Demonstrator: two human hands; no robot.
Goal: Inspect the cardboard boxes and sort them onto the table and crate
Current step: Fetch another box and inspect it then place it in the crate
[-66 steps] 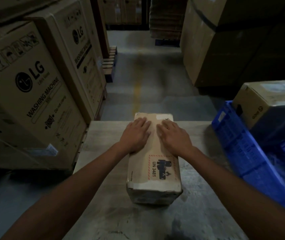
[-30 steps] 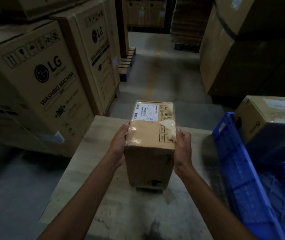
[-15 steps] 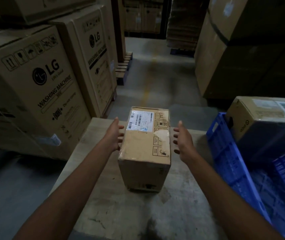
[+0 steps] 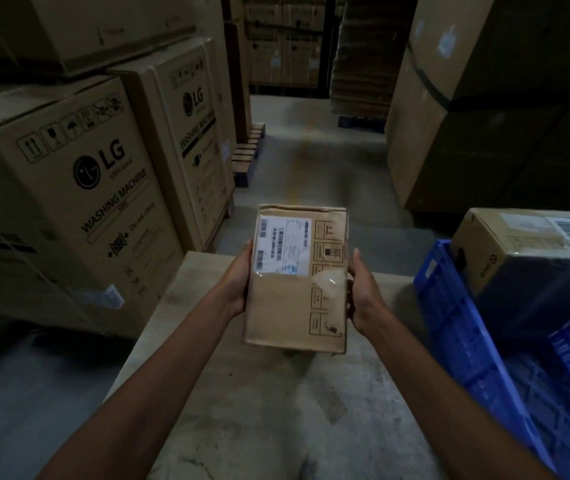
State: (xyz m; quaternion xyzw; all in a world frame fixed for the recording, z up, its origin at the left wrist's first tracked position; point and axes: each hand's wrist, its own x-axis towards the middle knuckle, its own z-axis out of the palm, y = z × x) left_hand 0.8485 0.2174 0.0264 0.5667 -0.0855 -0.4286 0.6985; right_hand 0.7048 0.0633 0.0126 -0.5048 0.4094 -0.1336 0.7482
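Counter (image 4: 242, 417), lower centre. Left grip (image 4: 236, 284) and right grip (image 4: 363, 296) clasp opposite sides of a labelled cardboard box (image 4: 287, 306), mid-frame, held over the counter. Blue crate (image 4: 456, 327) at right holds another carton (image 4: 519, 247). LG washing-machine cartons (image 4: 79, 188), upper left.

The nearest big carton (image 4: 79, 209) reads "LG" and "WASHING MACHINE"; the carton behind (image 4: 195, 133) repeats both. The small box's (image 4: 290, 306) label (image 4: 281, 245) is illegible.

The left hand (image 4: 237, 284) and right hand (image 4: 362, 293) have regripped the box (image 4: 288, 308), lifting it.
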